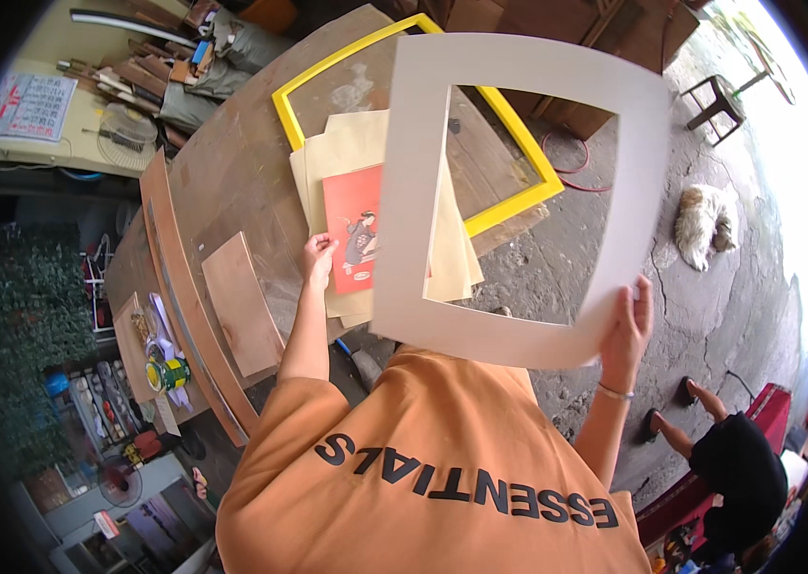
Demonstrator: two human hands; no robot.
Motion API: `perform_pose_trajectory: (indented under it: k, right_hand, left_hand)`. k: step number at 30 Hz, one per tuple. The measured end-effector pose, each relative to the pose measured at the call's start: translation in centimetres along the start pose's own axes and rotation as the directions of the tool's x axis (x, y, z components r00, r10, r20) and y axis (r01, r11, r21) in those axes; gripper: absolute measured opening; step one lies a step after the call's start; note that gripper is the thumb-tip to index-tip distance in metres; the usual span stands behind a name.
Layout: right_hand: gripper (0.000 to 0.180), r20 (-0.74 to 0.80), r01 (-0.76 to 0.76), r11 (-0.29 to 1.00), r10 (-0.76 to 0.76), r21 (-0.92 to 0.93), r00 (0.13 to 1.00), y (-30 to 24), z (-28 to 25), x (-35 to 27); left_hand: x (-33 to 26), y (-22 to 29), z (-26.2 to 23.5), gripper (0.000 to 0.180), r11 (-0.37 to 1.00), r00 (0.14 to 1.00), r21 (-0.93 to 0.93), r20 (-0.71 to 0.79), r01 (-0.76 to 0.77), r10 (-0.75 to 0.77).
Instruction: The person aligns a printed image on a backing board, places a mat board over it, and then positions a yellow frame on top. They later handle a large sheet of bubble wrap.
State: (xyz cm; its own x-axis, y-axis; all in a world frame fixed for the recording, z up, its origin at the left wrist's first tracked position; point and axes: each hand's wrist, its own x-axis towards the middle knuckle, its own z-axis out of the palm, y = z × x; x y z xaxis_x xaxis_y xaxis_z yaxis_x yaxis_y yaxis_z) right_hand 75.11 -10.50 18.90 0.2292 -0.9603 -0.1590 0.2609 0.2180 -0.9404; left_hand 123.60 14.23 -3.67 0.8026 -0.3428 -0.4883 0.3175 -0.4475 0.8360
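Observation:
A white picture mat [409, 191] with a rectangular window is held up in front of me. My right hand [626, 330] is closed on its lower right corner, and a bracelet circles that wrist. My left hand [319, 256] pinches the left edge of a red print [347, 230] showing a dark-clothed figure. The mat hides the print's right side. Beneath the print lie several tan paper sheets [313, 182], fanned unevenly. A yellow frame [519, 158] rests on the worktable behind the mat, partly covered by the sheets and the mat.
The brown worktable [232, 191] carries a thin wooden board [240, 301] and a long strip [184, 297] at left. A can [168, 373] stands beyond them. On the concrete floor at right are a curled-up dog [705, 225], a stool [716, 103] and a person in black [739, 469].

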Motion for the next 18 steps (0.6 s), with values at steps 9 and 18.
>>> perform_pose_trajectory:
  k: [9,18]
  right_hand:
    - [0.020,0.118,-0.343,0.877,0.322,0.336,0.939,16.8,18.6,-5.9]
    - [0.019,0.009,-0.535,0.844,0.536,-0.042,0.844,29.7,21.4,-9.5]
  left_hand:
    - [-3.3,-9.4,-6.1,0.038,0.668,0.886,-0.723,0.413,0.179,0.209]
    - [-7.6,-2.1,-6.9,0.054,0.843,0.918,-0.380,0.260,0.381,-0.299]
